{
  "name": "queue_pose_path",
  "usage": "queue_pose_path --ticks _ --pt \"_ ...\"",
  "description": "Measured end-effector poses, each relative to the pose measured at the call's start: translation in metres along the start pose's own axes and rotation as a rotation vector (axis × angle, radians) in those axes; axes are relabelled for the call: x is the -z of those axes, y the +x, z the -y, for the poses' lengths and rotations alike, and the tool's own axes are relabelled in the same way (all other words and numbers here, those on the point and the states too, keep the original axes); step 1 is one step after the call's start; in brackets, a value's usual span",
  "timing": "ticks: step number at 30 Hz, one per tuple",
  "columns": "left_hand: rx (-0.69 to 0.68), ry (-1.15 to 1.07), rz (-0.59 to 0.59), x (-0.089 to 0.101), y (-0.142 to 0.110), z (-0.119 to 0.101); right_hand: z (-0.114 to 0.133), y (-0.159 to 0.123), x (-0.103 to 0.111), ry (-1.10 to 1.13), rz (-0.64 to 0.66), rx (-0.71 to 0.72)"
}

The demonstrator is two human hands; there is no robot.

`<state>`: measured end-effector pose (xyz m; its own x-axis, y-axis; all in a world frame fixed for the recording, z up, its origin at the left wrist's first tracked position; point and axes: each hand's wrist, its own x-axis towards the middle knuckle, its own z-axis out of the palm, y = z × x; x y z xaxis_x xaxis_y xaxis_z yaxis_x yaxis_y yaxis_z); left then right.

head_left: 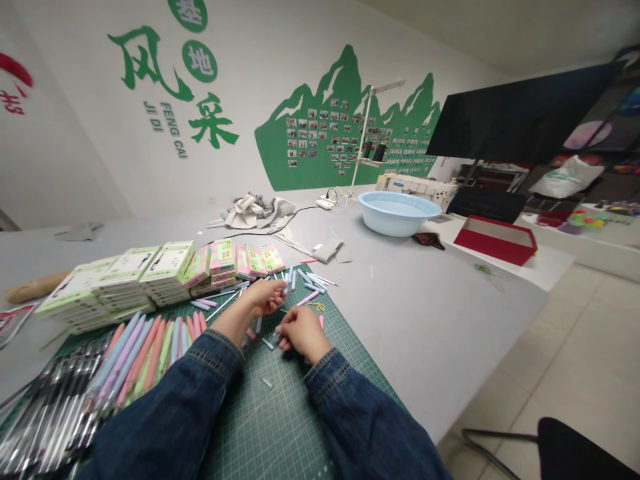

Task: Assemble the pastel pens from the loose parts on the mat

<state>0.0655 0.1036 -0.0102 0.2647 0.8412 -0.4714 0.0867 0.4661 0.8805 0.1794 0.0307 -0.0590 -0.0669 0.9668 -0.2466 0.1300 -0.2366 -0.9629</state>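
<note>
My left hand (pixel 264 298) hovers over the green cutting mat (pixel 270 420), fingers pinched on a pale blue pen part (pixel 289 280). My right hand (pixel 300 332) rests on the mat just to the right, fingers curled shut on a small pen piece that I can barely make out. Loose pastel pen barrels and caps (pixel 313 283) lie scattered beyond both hands. A row of pink, blue and green pen barrels (pixel 145 350) lies left of my left sleeve. Stacked pen boxes (pixel 165 267) stand behind them.
Clear-wrapped black pens (pixel 45 407) lie at the mat's near left. A light blue basin (pixel 397 212), a red box (pixel 497 240), a power strip (pixel 326 202) with cable and crumpled cloth (pixel 253 212) sit farther back. A black chair (pixel 575 447) stands at the lower right.
</note>
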Motion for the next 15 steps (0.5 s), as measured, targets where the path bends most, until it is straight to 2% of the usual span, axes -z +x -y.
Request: queue_pose_path --ticks 5,8,11,15 --pt "0.014 -0.263 0.121 0.016 -0.046 -0.002 0.013 -0.002 0.000 0.100 -0.013 0.024" --pt "0.011 -0.366 0.153 0.023 -0.069 -0.003 0.018 -0.006 0.000 0.250 -0.052 0.102" --pt "0.020 -0.490 0.206 0.030 -0.083 0.000 0.021 -0.011 0.000 0.397 -0.063 0.166" --pt "0.031 -0.570 0.254 0.038 -0.093 0.007 0.024 -0.016 -0.002 0.466 -0.047 0.167"
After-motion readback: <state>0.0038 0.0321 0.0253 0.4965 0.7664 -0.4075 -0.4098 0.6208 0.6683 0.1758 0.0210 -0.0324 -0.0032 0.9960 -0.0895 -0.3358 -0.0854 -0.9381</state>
